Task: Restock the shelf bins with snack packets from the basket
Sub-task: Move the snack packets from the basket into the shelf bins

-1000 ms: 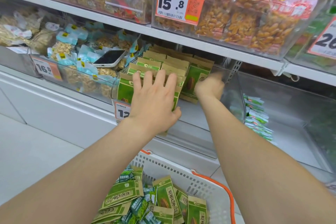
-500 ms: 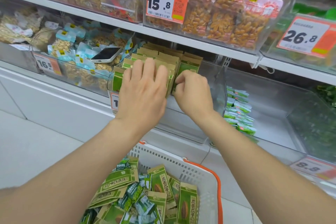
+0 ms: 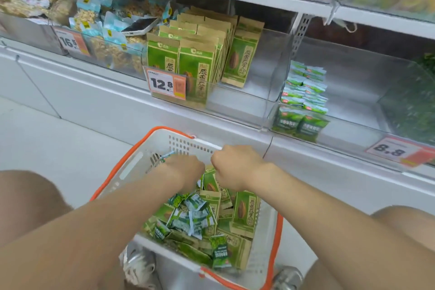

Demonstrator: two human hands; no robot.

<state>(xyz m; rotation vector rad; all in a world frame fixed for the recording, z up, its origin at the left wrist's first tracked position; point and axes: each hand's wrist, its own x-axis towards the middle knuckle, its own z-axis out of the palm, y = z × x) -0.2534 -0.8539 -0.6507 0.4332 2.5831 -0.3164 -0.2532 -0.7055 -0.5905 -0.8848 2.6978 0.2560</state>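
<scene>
Both hands are down in the basket, close together but not touching. The fingers of the left hand (image 3: 186,172) and the right hand (image 3: 235,167) are hidden under the hands, so I cannot tell if they hold a packet. A little blurry blue-green bit (image 3: 166,155) pokes out by the left hand.

There is one white plastic basket (image 3: 131,169) with small holes and two orange handles (image 3: 279,231). In it lie flat brown-and-green paper bags (image 3: 244,212) and small shiny green packets (image 3: 195,215), too jumbled to count.

Above, a clear bin (image 3: 247,103) holds the same paper bags standing in rows. One phone (image 3: 141,26) lies on the blue packets (image 3: 113,23) beside it. Four price tags (image 3: 166,85) show, and the top one is cut off.
</scene>
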